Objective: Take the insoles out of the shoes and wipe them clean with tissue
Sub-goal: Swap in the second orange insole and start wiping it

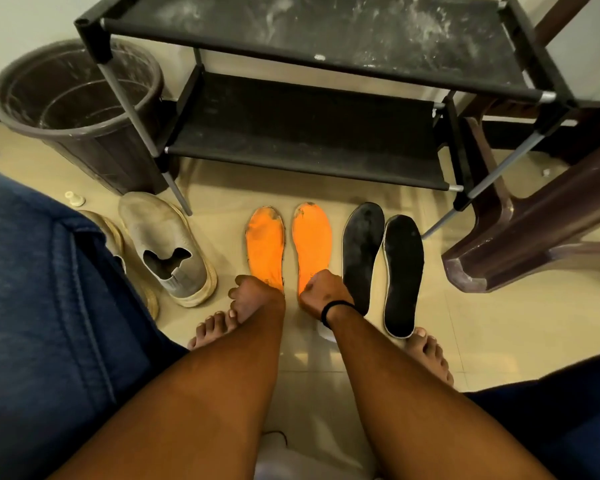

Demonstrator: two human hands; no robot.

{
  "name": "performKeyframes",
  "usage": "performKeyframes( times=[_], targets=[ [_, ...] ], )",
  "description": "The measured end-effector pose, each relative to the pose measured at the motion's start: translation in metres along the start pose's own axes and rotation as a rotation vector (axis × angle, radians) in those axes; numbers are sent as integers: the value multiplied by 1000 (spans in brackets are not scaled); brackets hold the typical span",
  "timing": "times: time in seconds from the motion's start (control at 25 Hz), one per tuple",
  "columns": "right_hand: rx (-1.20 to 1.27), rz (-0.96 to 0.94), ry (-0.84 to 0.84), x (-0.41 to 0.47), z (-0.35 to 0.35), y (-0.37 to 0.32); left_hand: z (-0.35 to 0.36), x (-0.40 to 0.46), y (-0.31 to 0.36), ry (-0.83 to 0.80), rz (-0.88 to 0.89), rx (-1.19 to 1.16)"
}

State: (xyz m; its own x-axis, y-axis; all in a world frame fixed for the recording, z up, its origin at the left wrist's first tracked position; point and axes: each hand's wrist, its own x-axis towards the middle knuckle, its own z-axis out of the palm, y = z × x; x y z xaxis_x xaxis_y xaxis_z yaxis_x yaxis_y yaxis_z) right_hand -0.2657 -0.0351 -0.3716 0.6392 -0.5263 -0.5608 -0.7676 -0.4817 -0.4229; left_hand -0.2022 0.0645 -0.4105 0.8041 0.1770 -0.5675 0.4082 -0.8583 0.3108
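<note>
Four insoles lie flat on the tiled floor [222, 188] in a row in front of the shoe rack [309, 133]: left orange insole [264, 244], right orange insole [312, 237], then two black insoles [362, 251] and [403, 271], side by side and just touching. All four are out of the shoes. Orange pair shows dark grime at toes and edges; black pair looks dusty.

Left hand [253, 296] rests on the heel end of the left orange insole, fingers curled under; whether it grips the insole or only presses on it cannot be told. Right hand [321, 289], black band at the wrist, sits on the heel of the right orange insole, fingers bent down over its edge, apparently taking hold of it.

Step in hand, as judged: removal looks done; the orange pair is being set down or picked up, wiping stage. Next move calls for tissue. Something white shows under the right wrist [326, 332] and at bottom centre [274, 452]; possibly tissue, not certain.

Containers: grey slip-on shoe [168, 247] left of the insoles, opening up, inside dark, no insole visible. Second shoe [113, 233] mostly hidden behind the denim-covered knee. Dark bucket [77, 98] by the rack, nothing visible in it but streaks. Rack shelves dusty, bare.
</note>
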Motion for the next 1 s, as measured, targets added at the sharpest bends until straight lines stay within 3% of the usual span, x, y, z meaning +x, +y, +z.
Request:
performKeyframes(
  times=[0.16, 0.36, 0.52, 0.72, 0.88, 1.0],
  targets=[
    [26, -137, -96, -3, 1, -14, -23, -27, 22, 36, 31, -133],
    [193, -206, 80, -18, -23, -37, -72, -59, 47, 131, 185, -135],
    [192, -389, 163, -29, -78, -68, -127, -90, 79, 289, 435, -377],
    [392, -512, 199, -64, -186, -114, -204, -138, 130, 263, 860, -743],
    [537, -542, 102, -87, -254, -132, -258, -158, 167, 215, 1108, -619],
    [649, -479, 148, -92, -307, -143, -281, -157, 201, 234, 1264, -480]
  ],
)
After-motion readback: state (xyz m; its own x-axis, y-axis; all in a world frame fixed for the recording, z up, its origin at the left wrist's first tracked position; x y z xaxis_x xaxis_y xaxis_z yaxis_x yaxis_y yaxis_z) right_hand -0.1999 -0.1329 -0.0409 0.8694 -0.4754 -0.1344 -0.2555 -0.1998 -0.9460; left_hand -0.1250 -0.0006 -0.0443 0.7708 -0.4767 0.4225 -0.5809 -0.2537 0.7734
